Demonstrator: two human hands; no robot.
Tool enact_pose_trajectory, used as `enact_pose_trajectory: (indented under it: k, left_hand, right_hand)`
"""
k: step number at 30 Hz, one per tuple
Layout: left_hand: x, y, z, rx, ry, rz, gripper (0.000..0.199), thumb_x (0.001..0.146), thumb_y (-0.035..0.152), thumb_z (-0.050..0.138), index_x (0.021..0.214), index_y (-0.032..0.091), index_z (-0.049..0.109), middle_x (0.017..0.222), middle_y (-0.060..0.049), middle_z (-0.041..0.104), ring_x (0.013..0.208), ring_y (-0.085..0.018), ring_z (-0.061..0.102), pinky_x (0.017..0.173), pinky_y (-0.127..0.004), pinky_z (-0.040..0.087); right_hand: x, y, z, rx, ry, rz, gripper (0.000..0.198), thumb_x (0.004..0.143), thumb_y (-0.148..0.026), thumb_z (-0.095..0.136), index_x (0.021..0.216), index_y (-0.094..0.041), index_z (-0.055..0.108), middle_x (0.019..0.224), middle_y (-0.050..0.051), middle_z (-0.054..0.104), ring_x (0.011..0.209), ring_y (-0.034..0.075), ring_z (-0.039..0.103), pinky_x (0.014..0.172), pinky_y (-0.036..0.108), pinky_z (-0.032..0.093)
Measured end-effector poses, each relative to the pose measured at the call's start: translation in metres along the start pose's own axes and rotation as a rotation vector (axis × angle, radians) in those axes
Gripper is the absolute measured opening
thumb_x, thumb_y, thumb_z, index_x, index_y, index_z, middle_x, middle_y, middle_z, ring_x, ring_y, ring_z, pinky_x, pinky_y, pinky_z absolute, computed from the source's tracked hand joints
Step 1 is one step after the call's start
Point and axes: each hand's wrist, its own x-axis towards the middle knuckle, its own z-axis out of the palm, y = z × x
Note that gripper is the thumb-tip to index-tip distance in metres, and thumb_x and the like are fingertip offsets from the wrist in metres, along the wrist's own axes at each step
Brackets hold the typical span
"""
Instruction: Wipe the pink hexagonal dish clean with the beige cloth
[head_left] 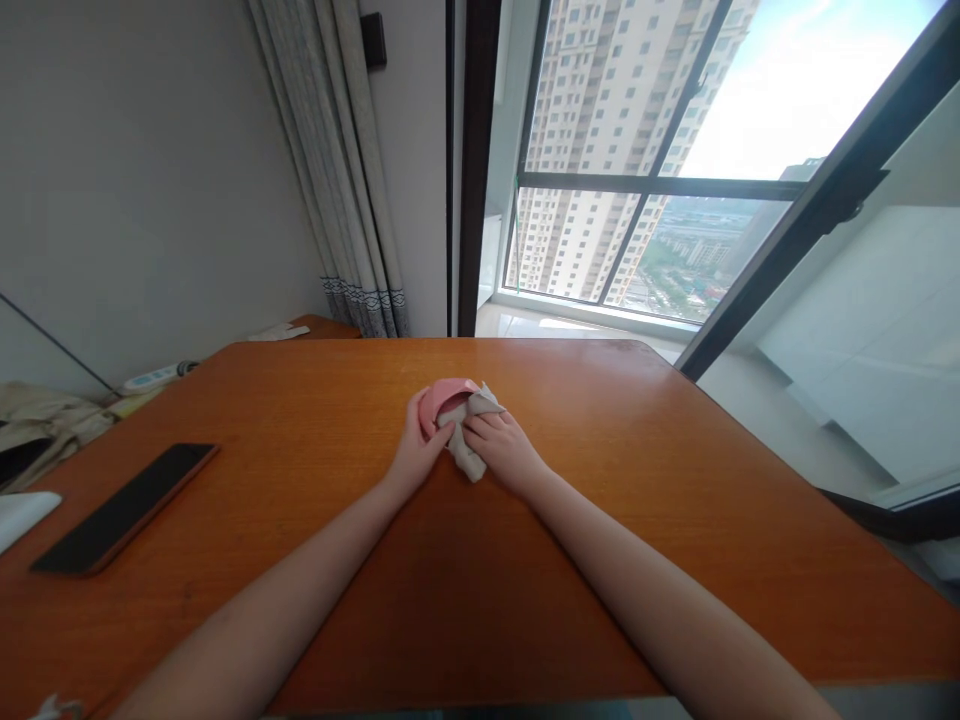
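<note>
Over the middle of the table, my left hand (414,447) is closed round the side of a pink bowl (433,402). The bowl is tilted, its opening turned toward me and to the right. A crumpled light grey cloth (470,463) is bunched partly inside it and hangs down below the rim. My right hand (508,450) has its fingers pressed on this cloth at the bowl's right side. The fingertips of that hand are partly hidden by folds.
The brown wooden table (315,560) carries a long flat black panel (131,508) at the left. A white object (24,515), piled fabric (56,415) and a power strip (152,378) lie along the left side. Beyond the far edge are a curtain (337,170) and a window.
</note>
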Motion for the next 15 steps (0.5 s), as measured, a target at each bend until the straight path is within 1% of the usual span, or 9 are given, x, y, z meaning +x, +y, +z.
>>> enact_pose_trajectory:
  k: [2,3,6,8,10,12,13,15]
  left_hand:
    - [-0.005,-0.005,0.005,-0.071,0.003,-0.045,0.069,0.073,0.033,0.065,0.130,0.022,0.029,0.138,-0.010,0.040,0.126,-0.021,0.041,0.104,-0.035,0.033]
    - [-0.006,-0.008,0.007,-0.087,-0.008,-0.072,0.070,0.073,0.034,0.065,0.131,0.022,0.028,0.138,-0.011,0.040,0.126,-0.021,0.041,0.105,-0.035,0.033]
    - [-0.007,-0.012,0.009,-0.070,-0.010,-0.112,0.062,0.075,0.033,0.063,0.127,0.021,0.032,0.132,-0.010,0.047,0.123,-0.022,0.045,0.105,-0.036,0.033]
    - [-0.005,-0.013,0.006,-0.061,0.003,-0.104,0.055,0.076,0.030,0.061,0.123,0.020,0.035,0.128,-0.010,0.049,0.121,-0.021,0.047,0.105,-0.037,0.033]
    - [-0.001,-0.014,0.002,-0.041,-0.019,-0.074,0.054,0.075,0.028,0.061,0.122,0.019,0.037,0.127,-0.010,0.050,0.121,-0.022,0.047,0.105,-0.038,0.033]
    - [0.003,-0.017,-0.001,-0.004,-0.061,-0.039,0.059,0.073,0.027,0.063,0.125,0.019,0.036,0.129,-0.010,0.048,0.123,-0.023,0.045,0.107,-0.039,0.030]
    - [0.004,-0.018,-0.002,0.014,-0.078,-0.032,0.063,0.072,0.028,0.065,0.127,0.019,0.035,0.132,-0.011,0.046,0.125,-0.023,0.043,0.108,-0.039,0.029]
    - [0.004,-0.020,-0.004,0.025,-0.090,-0.051,0.072,0.071,0.030,0.067,0.132,0.018,0.030,0.138,-0.013,0.041,0.130,-0.024,0.038,0.110,-0.040,0.024]
  right_hand:
    - [-0.001,-0.002,0.000,0.010,-0.019,-0.008,0.017,0.092,-0.021,0.046,0.091,-0.018,0.063,0.093,0.005,0.065,0.090,0.019,0.052,0.079,0.034,0.037]
    - [-0.001,-0.003,0.000,0.018,-0.022,-0.014,0.016,0.092,-0.021,0.047,0.090,-0.018,0.063,0.092,0.004,0.065,0.090,0.019,0.052,0.079,0.034,0.037]
    - [-0.001,-0.004,-0.001,0.044,-0.030,-0.012,0.014,0.091,-0.020,0.049,0.092,-0.019,0.062,0.095,0.005,0.064,0.092,0.019,0.051,0.083,0.035,0.037]
    - [0.000,-0.004,-0.001,0.053,-0.043,0.013,0.014,0.090,-0.020,0.050,0.096,-0.019,0.062,0.102,0.006,0.063,0.097,0.020,0.050,0.086,0.035,0.036]
    - [-0.001,-0.004,0.000,0.040,-0.054,0.037,0.016,0.090,-0.020,0.050,0.101,-0.018,0.061,0.112,0.008,0.060,0.103,0.021,0.048,0.087,0.036,0.036]
    - [-0.002,-0.003,0.002,0.011,-0.058,0.061,0.019,0.090,-0.021,0.049,0.105,-0.017,0.060,0.119,0.009,0.057,0.108,0.022,0.047,0.087,0.037,0.035]
    - [-0.003,-0.002,0.002,-0.001,-0.064,0.068,0.019,0.090,-0.022,0.049,0.106,-0.017,0.060,0.119,0.010,0.057,0.108,0.023,0.046,0.086,0.038,0.035]
    - [-0.004,-0.002,0.004,-0.010,-0.087,0.063,0.018,0.090,-0.023,0.049,0.103,-0.018,0.061,0.112,0.009,0.060,0.104,0.023,0.048,0.084,0.038,0.035]
